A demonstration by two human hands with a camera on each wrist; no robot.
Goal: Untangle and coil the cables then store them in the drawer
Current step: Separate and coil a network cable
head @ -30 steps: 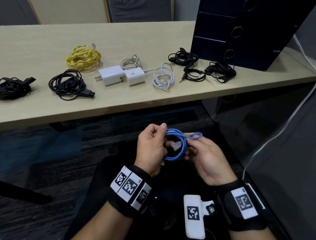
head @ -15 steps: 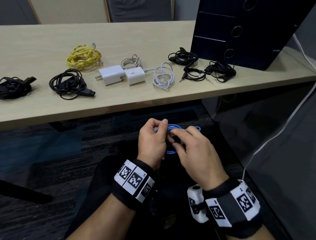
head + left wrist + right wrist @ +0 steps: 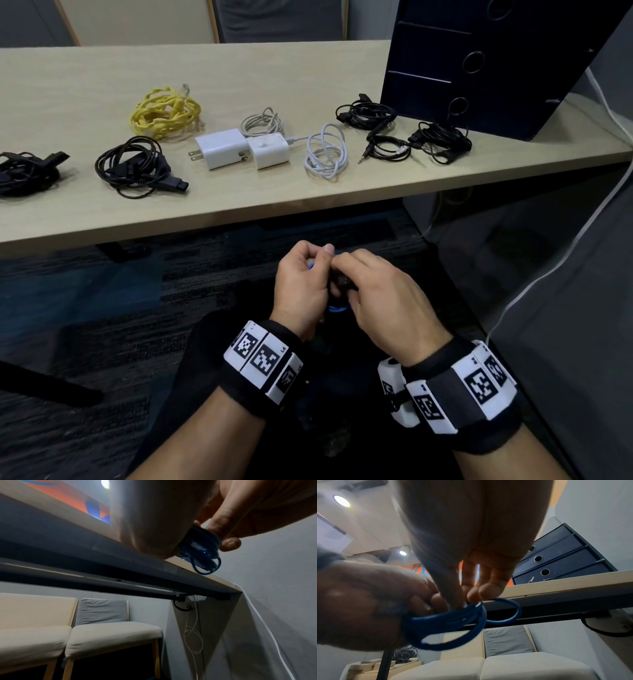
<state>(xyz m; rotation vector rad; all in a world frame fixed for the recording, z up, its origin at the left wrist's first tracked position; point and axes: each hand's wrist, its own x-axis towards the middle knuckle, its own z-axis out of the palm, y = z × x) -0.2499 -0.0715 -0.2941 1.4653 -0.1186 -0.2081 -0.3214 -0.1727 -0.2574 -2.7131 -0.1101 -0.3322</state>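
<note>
We are holding the blue cable (image 3: 447, 623) coiled below the near table (image 3: 239, 219) edge, left hand (image 3: 301, 291) gripping the bundle, right hand (image 3: 387, 301) pinching its loops; we are better keeping turns even and tucking the loose loop in.

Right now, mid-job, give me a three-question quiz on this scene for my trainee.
1. True or false: the blue cable lies on the table.
2. Which hand grips the coil? A) left hand B) right hand C) both
3. Fill in: the yellow cable lies to the ____ of the white chargers.

Key: 1 false, it is held below the table edge; 2 C; 3 left.
</note>
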